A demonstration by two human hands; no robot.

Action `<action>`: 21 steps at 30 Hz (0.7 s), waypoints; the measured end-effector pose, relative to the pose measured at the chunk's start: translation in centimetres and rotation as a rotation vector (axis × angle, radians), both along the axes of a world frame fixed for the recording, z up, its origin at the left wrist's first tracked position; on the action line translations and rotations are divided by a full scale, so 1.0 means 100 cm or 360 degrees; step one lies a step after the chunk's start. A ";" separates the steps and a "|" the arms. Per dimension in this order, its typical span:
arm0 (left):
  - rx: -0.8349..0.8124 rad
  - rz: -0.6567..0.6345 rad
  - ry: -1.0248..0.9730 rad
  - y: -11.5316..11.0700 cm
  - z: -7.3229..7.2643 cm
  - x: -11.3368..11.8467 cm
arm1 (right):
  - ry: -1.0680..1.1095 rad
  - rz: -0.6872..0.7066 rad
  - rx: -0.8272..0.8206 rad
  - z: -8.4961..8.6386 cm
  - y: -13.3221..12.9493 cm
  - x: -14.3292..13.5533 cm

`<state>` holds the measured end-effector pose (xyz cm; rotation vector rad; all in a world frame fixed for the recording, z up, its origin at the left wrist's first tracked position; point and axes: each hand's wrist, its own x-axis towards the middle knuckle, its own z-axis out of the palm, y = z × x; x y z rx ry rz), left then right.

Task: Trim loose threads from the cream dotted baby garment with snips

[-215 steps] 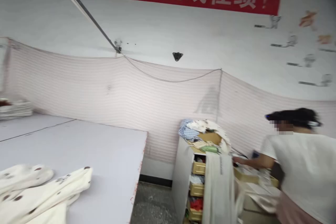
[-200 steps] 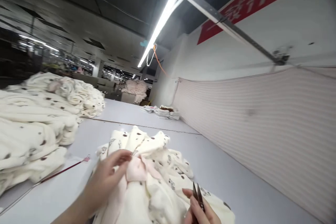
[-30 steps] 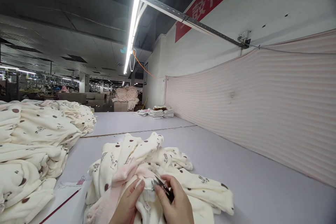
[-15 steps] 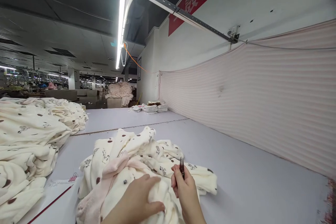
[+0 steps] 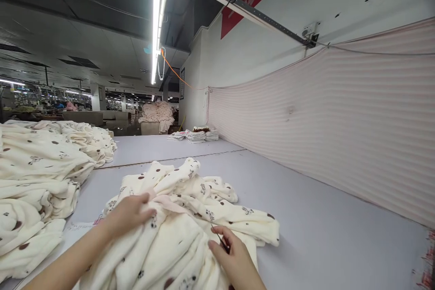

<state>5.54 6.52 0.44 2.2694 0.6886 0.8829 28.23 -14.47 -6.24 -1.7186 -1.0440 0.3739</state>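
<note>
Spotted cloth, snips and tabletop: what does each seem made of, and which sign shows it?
Spotted cloth: soft, matt textile, probably fleece; it falls in thick, rounded folds.
Snips: probably metal, judging by the thin, pointed blade; finish unclear.
Tabletop: smooth, pale, low-sheen, perhaps laminate or covered board; flat, unwrinkled, with a straight seam.

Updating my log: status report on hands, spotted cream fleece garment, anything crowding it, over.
Right hand gripping small dark snips. Garment bunched on pale table, left hand at its pink section. Spotted cream fabric pile to its left.
</note>
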 end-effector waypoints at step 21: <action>-0.0948 -0.0343 -0.0429 -0.069 -0.037 0.025 | -0.0644 -0.0175 -0.0087 -0.010 0.033 -0.044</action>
